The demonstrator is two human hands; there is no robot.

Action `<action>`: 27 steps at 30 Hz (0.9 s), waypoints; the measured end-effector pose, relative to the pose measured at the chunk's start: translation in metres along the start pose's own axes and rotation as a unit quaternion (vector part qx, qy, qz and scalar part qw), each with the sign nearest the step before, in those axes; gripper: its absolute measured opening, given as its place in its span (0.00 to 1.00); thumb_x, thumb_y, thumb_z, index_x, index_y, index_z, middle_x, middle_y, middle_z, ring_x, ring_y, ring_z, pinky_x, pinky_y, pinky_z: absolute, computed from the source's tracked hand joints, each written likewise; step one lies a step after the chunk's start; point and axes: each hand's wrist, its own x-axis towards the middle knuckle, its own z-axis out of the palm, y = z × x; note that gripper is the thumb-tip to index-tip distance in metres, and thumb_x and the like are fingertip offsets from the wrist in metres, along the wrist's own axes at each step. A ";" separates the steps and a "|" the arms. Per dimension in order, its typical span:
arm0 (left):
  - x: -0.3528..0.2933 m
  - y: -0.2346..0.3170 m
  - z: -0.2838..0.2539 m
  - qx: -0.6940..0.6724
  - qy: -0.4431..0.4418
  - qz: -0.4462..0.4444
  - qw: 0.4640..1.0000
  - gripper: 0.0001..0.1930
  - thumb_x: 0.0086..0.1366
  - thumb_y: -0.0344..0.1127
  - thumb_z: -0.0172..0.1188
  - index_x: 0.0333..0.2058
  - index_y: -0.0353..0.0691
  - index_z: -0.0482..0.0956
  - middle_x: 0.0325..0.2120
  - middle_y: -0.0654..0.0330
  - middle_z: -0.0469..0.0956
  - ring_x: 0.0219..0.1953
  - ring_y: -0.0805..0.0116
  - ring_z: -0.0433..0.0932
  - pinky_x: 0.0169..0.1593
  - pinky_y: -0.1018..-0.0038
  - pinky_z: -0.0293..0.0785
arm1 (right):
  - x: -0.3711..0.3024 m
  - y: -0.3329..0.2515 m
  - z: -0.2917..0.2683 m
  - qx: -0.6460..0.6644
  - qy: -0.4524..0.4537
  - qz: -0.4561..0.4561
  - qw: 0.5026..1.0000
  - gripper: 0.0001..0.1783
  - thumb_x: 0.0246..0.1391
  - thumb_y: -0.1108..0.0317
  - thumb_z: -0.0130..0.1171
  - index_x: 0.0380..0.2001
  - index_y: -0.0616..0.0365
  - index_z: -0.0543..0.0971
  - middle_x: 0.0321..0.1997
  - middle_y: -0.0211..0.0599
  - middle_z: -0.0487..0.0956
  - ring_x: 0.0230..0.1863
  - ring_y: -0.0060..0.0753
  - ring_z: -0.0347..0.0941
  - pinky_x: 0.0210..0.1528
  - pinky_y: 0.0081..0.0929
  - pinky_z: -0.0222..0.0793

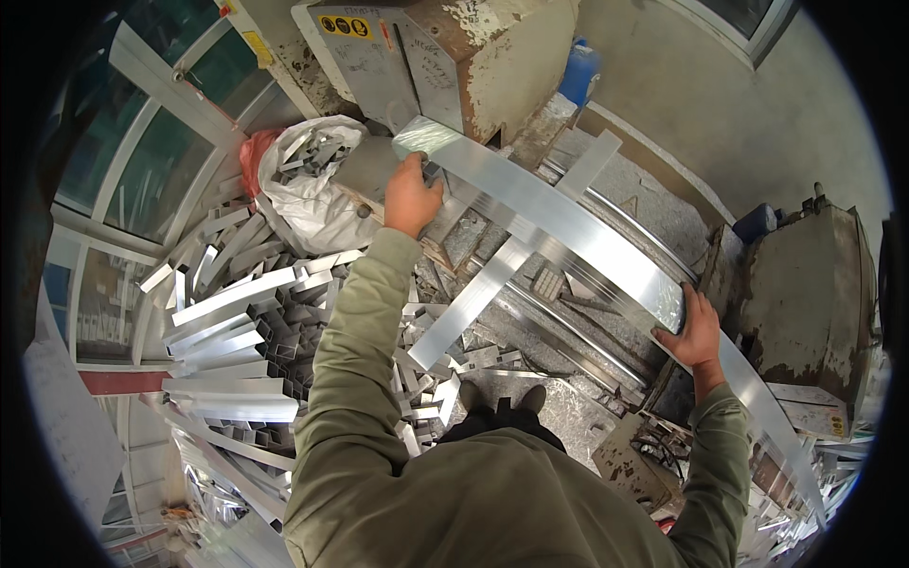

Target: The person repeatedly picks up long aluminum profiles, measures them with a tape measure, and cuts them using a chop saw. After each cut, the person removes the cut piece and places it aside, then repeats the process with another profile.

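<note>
L hand's [413, 197] fingers looked bent tight on the near edge of the bar [540, 204], close to its far L end, tho the parts tucked under were hid. R hand [699, 333] had a grip too: fingers over the far edge, thumb on the near edge, so it held the bar across its flat side.

The bar was long, flat & shiny. It lay right at both hands' fingers, out in front of the body. Its long way ran slantwise, from up top L down to low R. L hand was the one nearer an end seen up close; past R hand the bar went on a good bit, down by the big R machine [805, 303].

Under the bar, a strip [473, 305] poked out toward the feet, & another bit [592, 163] stuck out the far side. Couldn't tell if they were one pc. Shiny rails [568, 331] were below too.

L machine [374, 66] stood past L hand, w/ a yellow label [346, 26] w/ round black signs, plus dark scribbles. R machine had a small yellow label [837, 422] too. No brand could be made out.

A white sack [322, 213] w/ metal bits sat L of L hand, next to a big pile [237, 350] of cut tubes.
</note>
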 end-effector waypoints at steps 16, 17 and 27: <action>-0.119 0.178 0.059 -0.097 -0.125 0.301 0.940 0.44 0.61 0.33 0.77 0.73 0.31 0.69 0.71 0.37 0.71 0.73 0.33 0.68 0.76 0.45 0.63 | -0.008 0.013 -0.007 0.078 0.071 -0.057 0.993 0.53 0.40 0.40 0.79 0.63 0.66 0.77 0.54 0.58 0.82 0.57 0.66 0.79 0.60 0.57 0.73; -0.135 0.211 0.073 -0.108 -0.193 0.382 0.898 0.48 0.59 0.35 0.79 0.75 0.32 0.66 0.73 0.39 0.69 0.76 0.33 0.65 0.78 0.42 0.58 | -0.012 0.014 -0.010 0.067 0.039 -0.031 0.996 0.57 0.39 0.40 0.79 0.68 0.66 0.75 0.57 0.57 0.82 0.58 0.65 0.79 0.61 0.56 0.74; -0.201 0.343 0.179 0.134 -0.282 0.453 0.835 0.58 0.52 0.44 0.85 0.77 0.35 0.59 0.79 0.44 0.61 0.81 0.41 0.58 0.80 0.37 0.51 | -0.028 0.022 -0.009 0.071 0.116 -0.047 0.990 0.57 0.36 0.42 0.79 0.68 0.66 0.76 0.59 0.50 0.84 0.60 0.55 0.81 0.65 0.51 0.71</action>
